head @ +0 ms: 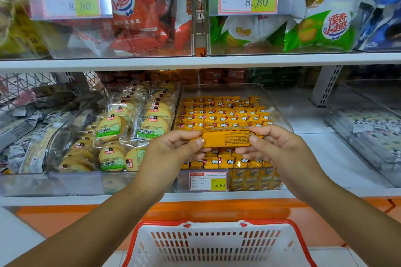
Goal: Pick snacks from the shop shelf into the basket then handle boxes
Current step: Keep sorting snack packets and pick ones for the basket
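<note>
Snack pack (226, 138), yellow-orange with small print facing up, is being held level in the air by both hands, just above the front of the clear bin (278, 112) that is holding rows of similar yellow packs. The left hand (173, 149) is pinching its left end, thumb on the near face and fingers curled underneath. The right hand (275, 147) is clamping the right end the same way, so neither hand is free. The basket (217, 251) is waiting below and nearer the person, mouth open (its floor is lying out of view). The front edge of the white shelf (325, 158) is sitting between the pack and the basket.

The likely step is carrying the pack back and down into the basket, and that is where trouble is lurking. The wrapper is looking glossy and the grips are sitting only at the ends, so if one hand is letting go early, the pack may be swinging and slipping from the other. A release made too soon would be landing it on the shelf lip or back in the bin rather than in the basket. Squeezing harder to prevent that is risking crushed contents. A low path could also be brushing the price tag (208, 181) or nudging the loose front packs out of the bin.
</note>
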A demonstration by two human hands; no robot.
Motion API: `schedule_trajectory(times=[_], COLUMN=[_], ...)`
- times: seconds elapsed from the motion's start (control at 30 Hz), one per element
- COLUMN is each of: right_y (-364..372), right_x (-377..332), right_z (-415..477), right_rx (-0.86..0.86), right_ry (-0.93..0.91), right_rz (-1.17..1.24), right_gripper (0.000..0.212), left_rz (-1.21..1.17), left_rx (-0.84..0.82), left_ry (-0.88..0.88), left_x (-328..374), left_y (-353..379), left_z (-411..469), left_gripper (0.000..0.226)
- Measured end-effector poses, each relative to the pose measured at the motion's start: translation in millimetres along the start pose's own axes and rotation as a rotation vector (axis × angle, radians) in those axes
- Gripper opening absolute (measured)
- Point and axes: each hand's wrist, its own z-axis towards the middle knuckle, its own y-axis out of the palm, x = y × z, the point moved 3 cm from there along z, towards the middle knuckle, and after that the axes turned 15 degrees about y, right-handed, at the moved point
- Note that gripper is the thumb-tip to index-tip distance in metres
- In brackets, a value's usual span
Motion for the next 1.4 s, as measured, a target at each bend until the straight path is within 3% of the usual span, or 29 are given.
schedule_trajectory(times=[0.2,0.37,0.5,0.63,0.77,0.9,1.0,1.1,1.23,1.4], right_y=[-0.4,-3.2,-6.1,-6.6,-3.4,1.6,-1.0,-4.8,-13.5,-27.1], right_x=[2.1,1.5,1.1,0.3,2.3,-0.5,-2.3,-4.2,-7.4,-25.0], right_z=[2.9,3.2,4.5,3.8,5.0,2.4,2.9,4.7,10.1,22.0], right_rx=[-0.018,-0.111,-0.027,0.006,-0.054,-0.118,-0.12,-0.106,-0.068,0.053], right_ry=[0.026,0.048,0.0,0.034,0.061,0.125,0.132,0.116,0.102,0.03], right_rz=[-0.012,0.019,-0.028,-0.033,0.049,0.184,0.25,0.245,0.22,0.006], right_gripper=[0.018,0.04,0.024,0.032,0.027,0.022,0.032,0.05,0.047,0.037], left_rz=[-0.04,0.012,0.061,0.153,0.186,0.189,0.184,0.255,0.348,0.675], left_rx=[0.015,-0.099,-0.1,-0.121,-0.132,-0.126,-0.125,-0.119,-0.14,-0.179], left_ry=[-0.032,-0.046,-0.018,0.013,-0.019,-0.034,-0.031,0.017,0.054,0.21], left_x=[-3.4,-2.8,-0.8,-0.4,-2.3,-3.7,-6.2,-5.6,-4.9,-12.2], left_y=[-0.5,-3.5,-3.1,-4.0,-1.1,3.2,10.2,16.5,25.5,40.4], left_z=[0.9,2.7,2.9,3.5,1.2,-1.0,0.3,4.0,16.2,51.0], left_gripper=[0.017,0.04,0.028,0.016,0.018,0.035,0.024,0.016,0.013,0.023])
